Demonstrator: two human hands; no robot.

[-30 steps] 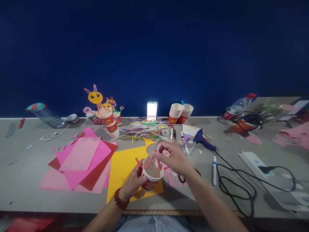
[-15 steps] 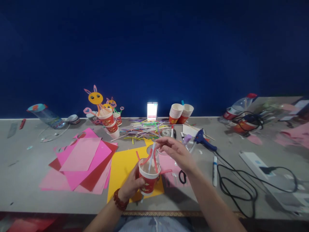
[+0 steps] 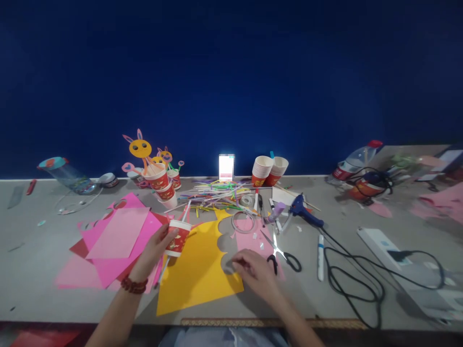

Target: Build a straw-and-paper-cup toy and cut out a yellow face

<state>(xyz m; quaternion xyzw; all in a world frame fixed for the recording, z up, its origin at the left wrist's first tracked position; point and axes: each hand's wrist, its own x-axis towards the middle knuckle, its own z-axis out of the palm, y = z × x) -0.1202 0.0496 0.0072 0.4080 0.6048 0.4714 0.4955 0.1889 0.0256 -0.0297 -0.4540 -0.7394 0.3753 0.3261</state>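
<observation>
My left hand [image 3: 158, 250] is wrapped around a red-and-white paper cup [image 3: 180, 237], held tilted above the left edge of a yellow paper sheet [image 3: 195, 274]. A pale straw [image 3: 186, 211] rises from the cup, and a whitish straw end shows beneath its base. Red straws at its rim are mostly blurred. My right hand [image 3: 255, 272] hovers at the yellow sheet's right edge with loosely bent fingers; no object shows in it. Scissors [image 3: 277, 248] lie just right of that hand, partly on a pink sheet [image 3: 249, 233].
Stacked pink and red papers [image 3: 119, 236] lie left. Behind are decorated cups [image 3: 156, 179], loose straws [image 3: 213, 194], a lit phone [image 3: 226, 167] and stacked paper cups [image 3: 262, 171]. On the right are a glue gun [image 3: 304, 210], a marker [image 3: 320, 258], a cord and a power strip [image 3: 383, 250].
My left hand has carried the cup left and up, tilting it. My right hand has come away from the straws and dropped toward the yellow sheet's right edge, uncovering the scissors.
</observation>
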